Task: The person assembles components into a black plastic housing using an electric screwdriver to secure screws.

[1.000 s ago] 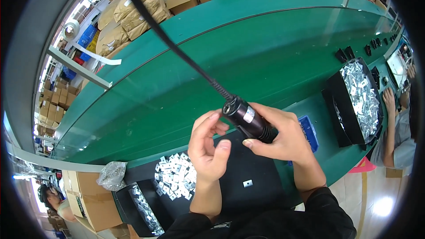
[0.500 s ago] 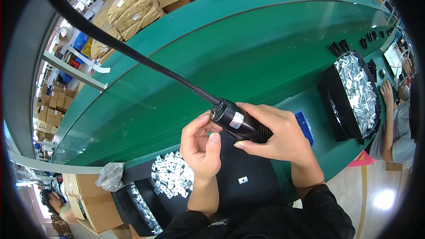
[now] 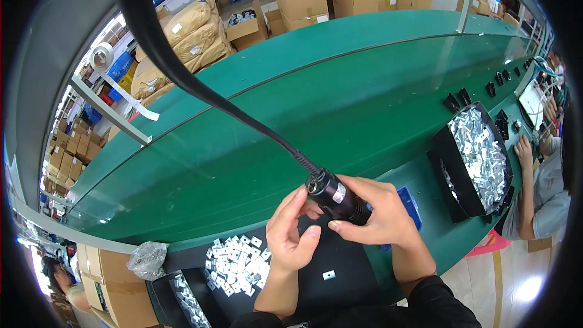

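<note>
A black corded electric screwdriver is held in my right hand, its fingers and thumb wrapped round the ribbed lower part. Its corded end points up and away from me, with a pale label on the side; the lower tip is hidden. My left hand is cupped beside the corded end, thumb apart, fingertips at or very close to the casing. From that end a thick black cord rises to the upper left. Below my hands, one small silver metal plate with a hole lies on a black mat.
Left of my hands lie a pile of metal plates, a black box of plates and a clear plastic bag. At right stand a blue tray and a large black box full of metal pieces. A co-worker's arm is farther right.
The view has shifted a little, showing more of the far background. Both hands and the screwdriver appear slightly lower and farther right; the right hand keeps its grip.
</note>
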A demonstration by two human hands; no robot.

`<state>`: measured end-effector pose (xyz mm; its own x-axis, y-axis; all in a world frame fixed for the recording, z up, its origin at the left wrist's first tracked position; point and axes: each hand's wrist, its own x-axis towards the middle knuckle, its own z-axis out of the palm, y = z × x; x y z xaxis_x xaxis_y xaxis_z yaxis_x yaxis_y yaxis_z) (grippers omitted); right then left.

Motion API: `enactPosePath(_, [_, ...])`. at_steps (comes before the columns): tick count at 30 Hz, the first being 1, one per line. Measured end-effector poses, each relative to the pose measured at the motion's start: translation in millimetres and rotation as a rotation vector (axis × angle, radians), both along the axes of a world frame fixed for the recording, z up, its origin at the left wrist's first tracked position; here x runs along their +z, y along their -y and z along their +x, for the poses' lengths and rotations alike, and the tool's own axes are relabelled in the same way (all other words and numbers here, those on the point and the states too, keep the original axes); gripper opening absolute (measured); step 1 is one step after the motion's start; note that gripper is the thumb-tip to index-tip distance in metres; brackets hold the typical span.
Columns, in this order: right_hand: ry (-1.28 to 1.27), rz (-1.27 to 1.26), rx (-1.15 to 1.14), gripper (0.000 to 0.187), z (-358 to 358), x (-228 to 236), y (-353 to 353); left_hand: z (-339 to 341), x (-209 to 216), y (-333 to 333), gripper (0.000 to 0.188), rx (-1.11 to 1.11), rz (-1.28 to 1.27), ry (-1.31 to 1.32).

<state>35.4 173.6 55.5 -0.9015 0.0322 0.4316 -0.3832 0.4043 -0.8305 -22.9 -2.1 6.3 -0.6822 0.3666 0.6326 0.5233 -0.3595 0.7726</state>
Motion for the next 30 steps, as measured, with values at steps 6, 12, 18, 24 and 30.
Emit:
enactPosePath(6, [0.021, -0.113, 0.035, 0.059, -0.5, 2.1, -3.1, -3.2, 1.8, -4.4, 0.06, -0.11, 0.044, -0.04])
enactPosePath(12, [0.018, -0.445, 0.306, 0.059, 2.2, -21.5, -17.6, 8.3, 5.3, -6.6, 0.051, -0.442, 0.21, -0.04])
enactPosePath(18, [-0.072, -0.575, 0.384, 0.07, 6.0, -18.9, -16.6, 19.1, 0.5, -11.7, 0.045, -0.537, 0.21, -0.078])
enactPosePath(24, [-0.196, -0.555, 0.568, 0.066, 3.4, -30.9, -22.6, 14.4, 9.8, -8.6, 0.035, -0.546, 0.147, -0.199])
enactPosePath(30, [-0.251, -0.464, 0.583, 0.066, 6.3, -21.9, -17.9, 16.0, 14.1, -5.4, 0.035, -0.529, 0.257, -0.217])
